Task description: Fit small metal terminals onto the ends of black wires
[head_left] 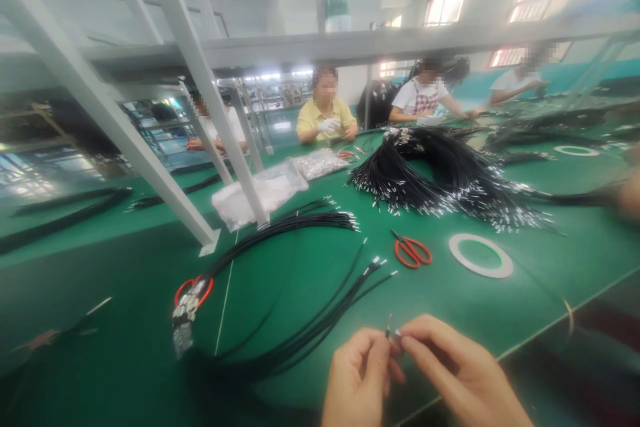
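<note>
You pinch a black cable end (389, 328) in front of you, over the near edge of the bench (435, 300).
Left hand (357, 373): grip closed on the cable end, tip up. Right hand (460, 367): fingertips pinched on a small pale piece (398, 333) just beside it, too small to identify. Loose black cables (320, 327) lie left; red-handled scissors (411, 251) and a white ring (456, 250) lie beyond your hands.

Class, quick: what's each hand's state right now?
Left hand: closed, pinching a thin black cable end.
Right hand: pinched closed; what it holds cannot be told.
</note>
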{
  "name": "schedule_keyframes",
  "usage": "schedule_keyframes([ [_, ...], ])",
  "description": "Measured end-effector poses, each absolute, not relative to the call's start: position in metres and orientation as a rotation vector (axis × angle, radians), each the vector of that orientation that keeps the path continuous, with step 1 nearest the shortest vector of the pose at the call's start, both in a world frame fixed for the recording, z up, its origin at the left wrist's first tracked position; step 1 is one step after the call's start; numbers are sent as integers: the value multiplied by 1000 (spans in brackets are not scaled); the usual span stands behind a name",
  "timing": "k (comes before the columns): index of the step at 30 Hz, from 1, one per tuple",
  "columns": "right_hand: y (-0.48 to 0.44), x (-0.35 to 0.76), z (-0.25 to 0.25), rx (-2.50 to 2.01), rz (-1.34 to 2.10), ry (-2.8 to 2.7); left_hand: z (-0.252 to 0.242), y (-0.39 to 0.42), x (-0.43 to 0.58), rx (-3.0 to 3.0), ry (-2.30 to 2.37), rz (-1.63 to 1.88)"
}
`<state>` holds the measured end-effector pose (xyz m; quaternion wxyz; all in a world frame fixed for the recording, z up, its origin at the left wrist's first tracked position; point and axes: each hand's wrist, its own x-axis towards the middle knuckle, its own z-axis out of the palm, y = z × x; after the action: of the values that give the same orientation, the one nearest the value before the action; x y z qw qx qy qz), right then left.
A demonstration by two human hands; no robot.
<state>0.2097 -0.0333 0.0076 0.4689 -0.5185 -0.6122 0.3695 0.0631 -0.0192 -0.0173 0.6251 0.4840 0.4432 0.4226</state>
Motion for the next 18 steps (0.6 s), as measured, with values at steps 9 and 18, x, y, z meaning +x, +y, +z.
schedule_keyframes([
  [9,-32,211,5,-1270,861,-1596,-21,-19,60,1207,994,901],
  [18,-31,211,4,-1283,861,-1574,-19,-20,60,1229,1010,909],
])
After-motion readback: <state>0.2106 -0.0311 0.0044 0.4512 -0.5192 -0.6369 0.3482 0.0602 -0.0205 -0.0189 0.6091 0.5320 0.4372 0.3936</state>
